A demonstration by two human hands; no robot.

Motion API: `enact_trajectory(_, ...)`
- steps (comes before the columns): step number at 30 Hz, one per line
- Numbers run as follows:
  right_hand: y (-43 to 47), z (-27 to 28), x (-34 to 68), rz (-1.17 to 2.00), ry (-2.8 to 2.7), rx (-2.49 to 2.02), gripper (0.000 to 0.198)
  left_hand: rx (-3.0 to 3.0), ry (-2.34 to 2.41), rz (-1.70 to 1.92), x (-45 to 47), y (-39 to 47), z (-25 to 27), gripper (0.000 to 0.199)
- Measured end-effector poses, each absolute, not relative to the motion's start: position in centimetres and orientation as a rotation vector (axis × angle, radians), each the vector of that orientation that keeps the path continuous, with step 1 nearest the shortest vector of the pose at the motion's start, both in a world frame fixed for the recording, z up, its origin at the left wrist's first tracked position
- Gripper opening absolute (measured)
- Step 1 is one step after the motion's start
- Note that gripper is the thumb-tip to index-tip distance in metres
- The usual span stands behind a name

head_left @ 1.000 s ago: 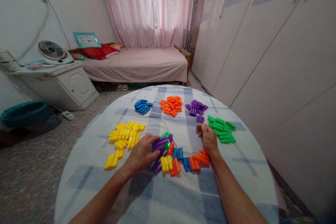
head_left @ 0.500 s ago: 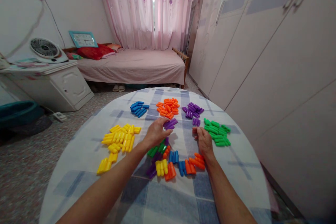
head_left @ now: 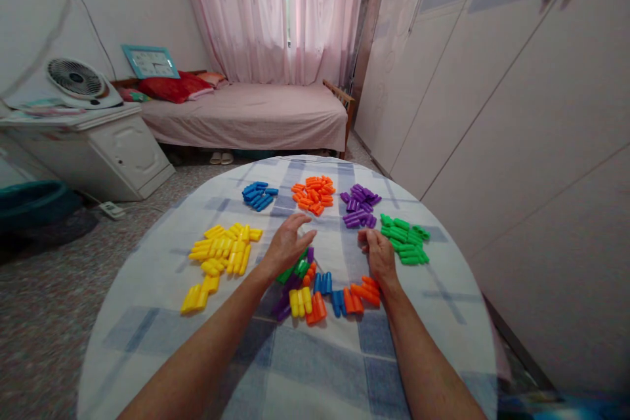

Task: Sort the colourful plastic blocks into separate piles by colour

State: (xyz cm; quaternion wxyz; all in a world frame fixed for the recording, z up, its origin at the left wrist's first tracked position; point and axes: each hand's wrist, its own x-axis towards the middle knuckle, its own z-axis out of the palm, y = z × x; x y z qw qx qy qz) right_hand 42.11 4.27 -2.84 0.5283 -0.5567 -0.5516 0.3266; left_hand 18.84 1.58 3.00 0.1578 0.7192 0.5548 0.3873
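My left hand (head_left: 291, 246) is over the middle of the round table, thumb and fingers apart and nothing between them. Under and beside it lie green pieces (head_left: 294, 270) and purple pieces (head_left: 284, 304), partly hidden by the hand and wrist. My right hand (head_left: 378, 254) has its fingers curled in; whether anything is inside them is hidden. It is just below the purple plastic tube-shaped blocks (head_left: 361, 200) and left of the green pile (head_left: 406, 239). Near my wrists runs a loose row of yellow (head_left: 300, 302), blue (head_left: 323, 283) and orange (head_left: 365, 291) blocks.
A yellow pile (head_left: 226, 249) lies on the table's left, with blue (head_left: 258, 195) and orange (head_left: 314, 194) piles at the far side. The checked cloth (head_left: 315, 374) covers the table. Beyond are a bed (head_left: 256, 111), a cabinet with a fan (head_left: 79, 82), and wardrobes (head_left: 492, 111).
My left hand has let go of the purple blocks it held, which now lie at the near side of the purple pile. It has drawn back left with fingers apart. The view has tilted slightly.
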Motion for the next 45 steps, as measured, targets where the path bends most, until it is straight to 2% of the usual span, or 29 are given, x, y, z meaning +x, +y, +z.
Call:
enact_trajectory(5,4.2,-2.7,42.1,0.767,-1.316,-1.328,0.043,1.959,1.789,1.042,14.0,-2.5,0.3,0.031)
enact_trajectory(11,4.2,-2.6,42.1,0.77,-1.308,-1.327,0.042,2.116,1.842,1.073,13.4,-3.1,-2.2,0.026)
enact_trajectory(25,3.7,-2.0,41.8,0.725,-1.408,-1.381,0.04,2.162,1.862,1.002,13.8,-3.1,-2.0,0.026)
enact_trajectory(31,4.3,-0.5,42.2,0.801,-1.511,-1.438,0.036,2.15,1.859,1.004,13.8,-3.2,-1.8,0.027)
enact_trajectory(38,2.0,3.1,38.7,0.793,-2.003,-1.304,0.029,2.146,1.883,0.93,13.9,-3.3,-1.6,0.028)
enact_trajectory(45,0.2,2.2,33.6,0.649,-2.363,-1.115,0.046,2.169,1.882,0.922,13.9,-3.2,-1.8,0.026)
